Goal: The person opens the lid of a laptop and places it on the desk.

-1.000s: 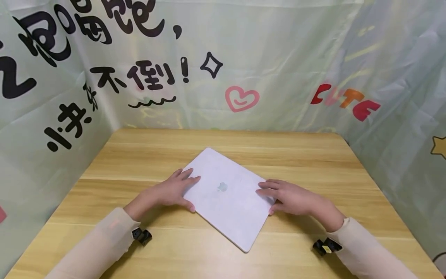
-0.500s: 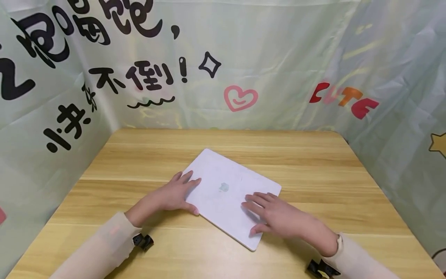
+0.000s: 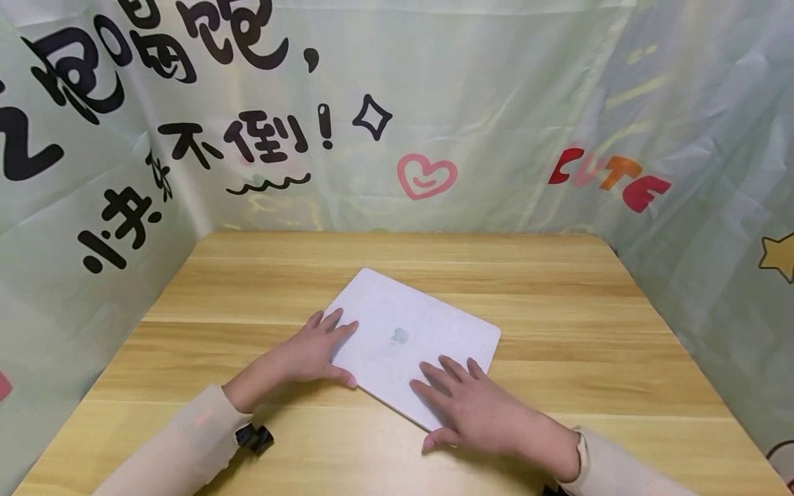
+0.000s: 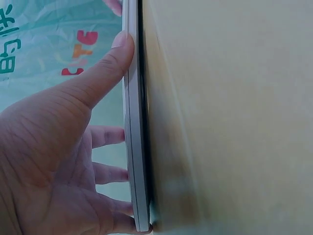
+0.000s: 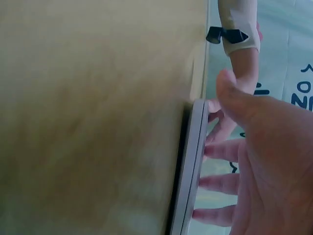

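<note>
A closed silver laptop (image 3: 403, 310) with a logo on its lid lies angled on the wooden table. My left hand (image 3: 313, 351) rests at its left corner; the fingers are spread over the lid and the thumb touches the near edge. In the left wrist view, that thumb (image 4: 115, 56) lies at the laptop's thin edge (image 4: 137, 147). Over the nearest corner is my right hand (image 3: 474, 406), fingers spread and fairly straight. In the right wrist view, its fingertips (image 5: 200, 183) touch the lid while the thumb (image 5: 232, 95) stands off it. The nearest corner is mostly hidden.
The wooden table (image 3: 267, 275) reaches back to a pale green printed cloth (image 3: 509, 103), which also hangs along the left and right sides. A black wrist camera (image 3: 254, 439) sits at the left sleeve cuff.
My right hand has slid from the laptop's right edge toward me and left, to the nearest corner. The laptop has turned slightly counterclockwise. My left hand has hardly moved.
</note>
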{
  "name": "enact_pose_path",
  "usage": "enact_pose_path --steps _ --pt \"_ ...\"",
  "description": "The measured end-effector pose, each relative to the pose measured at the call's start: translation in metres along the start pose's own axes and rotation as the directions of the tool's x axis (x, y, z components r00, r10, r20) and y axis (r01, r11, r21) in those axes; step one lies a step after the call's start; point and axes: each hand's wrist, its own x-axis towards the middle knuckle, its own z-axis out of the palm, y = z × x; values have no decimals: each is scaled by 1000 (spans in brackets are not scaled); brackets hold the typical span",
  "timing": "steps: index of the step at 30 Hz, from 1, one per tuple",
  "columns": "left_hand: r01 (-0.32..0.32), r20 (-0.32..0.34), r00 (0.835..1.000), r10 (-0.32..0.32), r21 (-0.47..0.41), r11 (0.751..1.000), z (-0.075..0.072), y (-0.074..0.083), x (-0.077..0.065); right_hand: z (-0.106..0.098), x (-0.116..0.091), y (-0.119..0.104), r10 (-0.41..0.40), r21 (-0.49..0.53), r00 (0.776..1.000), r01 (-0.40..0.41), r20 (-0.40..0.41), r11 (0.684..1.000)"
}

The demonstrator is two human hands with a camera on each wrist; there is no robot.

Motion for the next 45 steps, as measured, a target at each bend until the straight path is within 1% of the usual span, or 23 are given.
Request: enact_pose_path --steps 5,8,12,14,16,18,20,23,27,32,36,42,45 --pt "6 6 1000 -6 1 1000 -1 2 -1 0 0 -1 0 -56 1000 0 -1 998" --pt "3 18 1000 -3 10 1000 -1 2 -2 0 0 -1 1 -62 1000 -1 6 998" --pt "-14 31 999 13 28 1000 -1 0 -4 1 -2 0 2 -57 1000 -2 6 998" --pt "-35 35 999 33 46 998 -2 -1 -5 1 -3 1 -2 -60 1000 2 0 998" --pt "-64 35 997 62 62 996 -2 -2 -5 1 -4 2 -5 -63 1000 5 -6 998" --pt "-112 30 994 110 81 990 -3 -5 -4 0 -4 3 -9 -65 1000 8 -9 998" --pt "-164 24 986 162 101 981 -4 -9 -3 0 -5 4 -11 -67 1000 10 -15 998" --pt "-242 10 970 243 142 960 -4 -15 0 1 -6 6 -11 -69 1000 10 -14 998" --pt "-290 12 957 291 153 945 -4 -20 2 1 -7 8 -11 -72 1000 10 -19 997" --pt "-317 26 948 316 120 941 -3 -21 2 2 -9 11 -8 -74 999 5 -43 997" --pt "-325 32 946 323 116 939 -1 -20 0 3 -12 15 0 -75 998 -5 -64 997" --pt "-320 19 947 320 110 941 0 -18 -1 0 -13 21 24 -76 999 -27 -35 997" --pt "-314 22 949 313 115 942 0 -16 0 -1 -14 24 33 -71 999 -35 -22 997"
